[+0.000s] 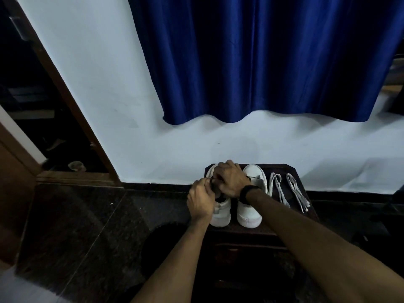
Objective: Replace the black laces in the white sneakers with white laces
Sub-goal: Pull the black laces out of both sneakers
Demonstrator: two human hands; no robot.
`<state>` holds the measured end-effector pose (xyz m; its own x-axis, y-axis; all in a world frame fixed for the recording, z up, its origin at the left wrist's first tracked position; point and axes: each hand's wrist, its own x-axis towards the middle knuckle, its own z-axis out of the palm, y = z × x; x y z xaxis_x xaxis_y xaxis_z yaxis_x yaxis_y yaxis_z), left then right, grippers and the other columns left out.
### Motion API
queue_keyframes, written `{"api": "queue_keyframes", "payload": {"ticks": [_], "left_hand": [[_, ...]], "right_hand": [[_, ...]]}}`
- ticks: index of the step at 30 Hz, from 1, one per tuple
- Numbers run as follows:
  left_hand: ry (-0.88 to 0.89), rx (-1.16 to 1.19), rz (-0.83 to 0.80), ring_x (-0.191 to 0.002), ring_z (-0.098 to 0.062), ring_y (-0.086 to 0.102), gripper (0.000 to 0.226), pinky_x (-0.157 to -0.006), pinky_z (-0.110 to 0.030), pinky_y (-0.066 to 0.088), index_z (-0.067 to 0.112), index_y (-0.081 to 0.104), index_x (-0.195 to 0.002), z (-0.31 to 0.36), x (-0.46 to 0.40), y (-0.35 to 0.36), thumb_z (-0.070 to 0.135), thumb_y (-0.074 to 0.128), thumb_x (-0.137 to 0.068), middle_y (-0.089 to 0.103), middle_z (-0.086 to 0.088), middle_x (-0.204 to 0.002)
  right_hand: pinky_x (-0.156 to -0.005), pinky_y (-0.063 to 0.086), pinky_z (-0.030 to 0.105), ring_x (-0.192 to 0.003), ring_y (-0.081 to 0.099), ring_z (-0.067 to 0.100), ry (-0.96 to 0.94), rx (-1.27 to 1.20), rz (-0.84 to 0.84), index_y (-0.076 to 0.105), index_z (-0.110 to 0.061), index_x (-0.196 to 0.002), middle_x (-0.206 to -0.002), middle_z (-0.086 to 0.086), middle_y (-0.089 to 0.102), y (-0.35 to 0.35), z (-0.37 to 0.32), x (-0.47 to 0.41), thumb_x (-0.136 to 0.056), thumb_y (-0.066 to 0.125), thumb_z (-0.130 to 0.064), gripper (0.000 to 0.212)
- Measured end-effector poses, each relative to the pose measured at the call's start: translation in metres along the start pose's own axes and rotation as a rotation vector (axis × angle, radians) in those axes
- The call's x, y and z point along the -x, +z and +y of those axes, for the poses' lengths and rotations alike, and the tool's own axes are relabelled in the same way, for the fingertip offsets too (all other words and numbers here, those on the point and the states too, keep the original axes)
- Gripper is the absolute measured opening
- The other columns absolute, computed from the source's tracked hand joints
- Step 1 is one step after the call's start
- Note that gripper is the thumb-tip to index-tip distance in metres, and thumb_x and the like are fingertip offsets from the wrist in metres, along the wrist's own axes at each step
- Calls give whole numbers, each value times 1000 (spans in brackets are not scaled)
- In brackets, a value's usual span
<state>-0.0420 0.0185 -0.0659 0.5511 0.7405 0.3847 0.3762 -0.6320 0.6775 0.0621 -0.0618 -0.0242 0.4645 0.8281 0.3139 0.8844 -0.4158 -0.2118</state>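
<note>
While both hands crowd over the left sneaker (219,212), the coming move turns on how its black lace (211,181) lies between them: it sits at the middle of the shoe, right under the fingers, with the shoe's long axis running from the heel near the person to the toe by the wall. The left hand (201,201) comes in from the shoe's outer side, fingers curled and apparently pinching the lace, though the exact pinch is too small to confirm. The right hand (229,179), a dark band on its wrist, reaches across from over the right sneaker (251,193) and lies knuckles-up on the front of the left shoe, fingers bent round the lace area. Both shoes stand side by side on a dark bench (303,178), and two white laces (290,191) lie folded just beside the right shoe, untouched, nearer the right hand.
</note>
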Motion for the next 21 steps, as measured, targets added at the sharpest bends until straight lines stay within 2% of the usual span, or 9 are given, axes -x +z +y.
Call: {"api": "queue_keyframes", "payload": {"ticks": [3,5,6,7,10,13,16,18,21], "left_hand": [[2,-22,12,-91,-38,63,28,-69,-40,46,13,69,-102,0,1,1,28,46,-101,68,-11,-101],[-25,-24,6,-92,-38,63,27,-69,-40,46,13,68,-102,0,1,1,28,45,-101,68,-11,-101],[-31,-21,-1,-92,-37,63,27,-69,-39,46,13,68,-102,0,1,1,27,45,-101,68,-11,-101],[-33,-16,-8,-92,-37,63,27,-69,-38,45,13,68,-102,-1,1,2,27,45,-101,67,-10,-101],[-40,-5,-20,-94,-35,63,27,-68,-36,43,14,67,-105,-2,0,2,27,44,-101,67,-9,-104],[-42,-6,-26,-95,-33,63,27,-68,-35,41,16,68,-108,-2,1,2,28,44,-102,66,-7,-107],[-39,-7,-46,-96,-33,62,27,-70,-36,43,16,67,-108,-2,1,1,28,44,-102,65,-7,-108],[-40,-28,-57,-96,-33,62,26,-72,-37,45,16,66,-108,-2,0,-1,27,44,-101,65,-6,-108],[-67,-47,-54,-98,-34,62,28,-72,-38,45,17,66,-109,1,0,-2,29,42,-102,64,-6,-111]], "right_hand": [[-83,38,33,-93,49,18,54,-334,-70,56,-22,-84,-91,-9,63,-4,4,-1,-88,59,-19,5],[-73,42,23,-77,58,9,59,-556,-69,51,-23,-81,-75,-11,64,-10,4,-5,-88,55,-7,18],[-69,42,20,-71,59,5,68,-577,-82,50,-22,-83,-71,-11,63,-13,3,-7,-89,53,-4,19],[-69,41,20,-71,58,5,62,-545,-97,50,-21,-88,-71,-10,64,-17,1,-9,-88,53,-4,17],[-76,41,27,-92,53,13,36,-245,-79,59,-24,-102,-86,-7,67,-20,-2,-12,-84,63,-20,19],[-85,37,31,-102,50,18,11,88,-59,72,-29,-97,-97,-3,67,-19,-10,-12,-84,65,-33,16],[-89,33,36,-105,49,24,-7,274,-45,72,-23,-89,-97,1,67,-10,-18,-11,-88,56,-29,17],[-87,32,38,-103,49,26,-40,289,-25,70,-20,-85,-95,2,66,-2,-18,-10,-88,52,-27,19],[-86,27,39,-107,46,24,-21,87,-60,64,-22,-90,-102,-3,64,-3,-12,-7,-88,55,-28,11]]}}
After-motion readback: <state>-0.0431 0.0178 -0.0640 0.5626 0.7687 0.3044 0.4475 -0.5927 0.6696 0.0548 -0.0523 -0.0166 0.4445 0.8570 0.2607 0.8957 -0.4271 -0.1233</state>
